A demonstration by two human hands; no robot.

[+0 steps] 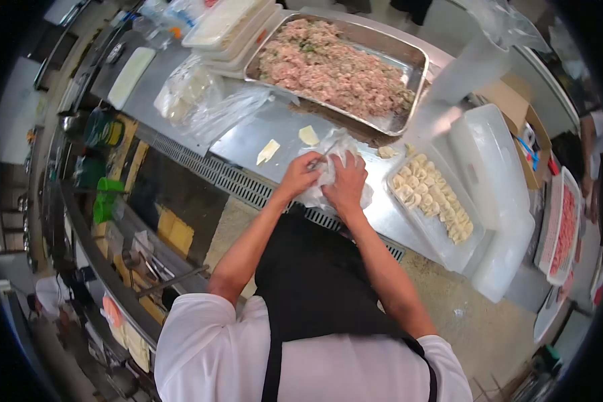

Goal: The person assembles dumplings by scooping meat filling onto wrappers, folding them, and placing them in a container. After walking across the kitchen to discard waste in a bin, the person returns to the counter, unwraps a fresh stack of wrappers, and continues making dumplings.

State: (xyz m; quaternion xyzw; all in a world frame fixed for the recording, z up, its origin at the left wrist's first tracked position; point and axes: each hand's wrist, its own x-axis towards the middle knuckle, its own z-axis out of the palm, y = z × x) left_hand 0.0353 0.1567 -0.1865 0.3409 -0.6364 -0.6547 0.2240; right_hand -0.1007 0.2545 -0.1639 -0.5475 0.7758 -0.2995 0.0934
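Note:
A crumpled translucent plastic bag [336, 144] lies at the table's front edge, gathered between both hands. My left hand [303, 174] pinches its left side with curled fingers. My right hand [346, 182] grips it from the right, fingers bent over the plastic. What the bag contains, if anything, is hidden. Just beyond the bag are two pale dough wrappers, one [308, 135] near the bag and another [268, 151] to its left. To the right, a clear tray [472, 258] holds rows of folded dumplings [425, 184]. A loose dumpling [386, 152] sits by the tray's far corner.
A metal pan [419, 74] of minced filling [335, 67] stands behind the hands. Stacked plastic containers [231, 30] and a clear bag [191, 94] are at the left. Further right are clear lids [492, 147], a cardboard box [516, 100] and a white basket [556, 268] of red meat.

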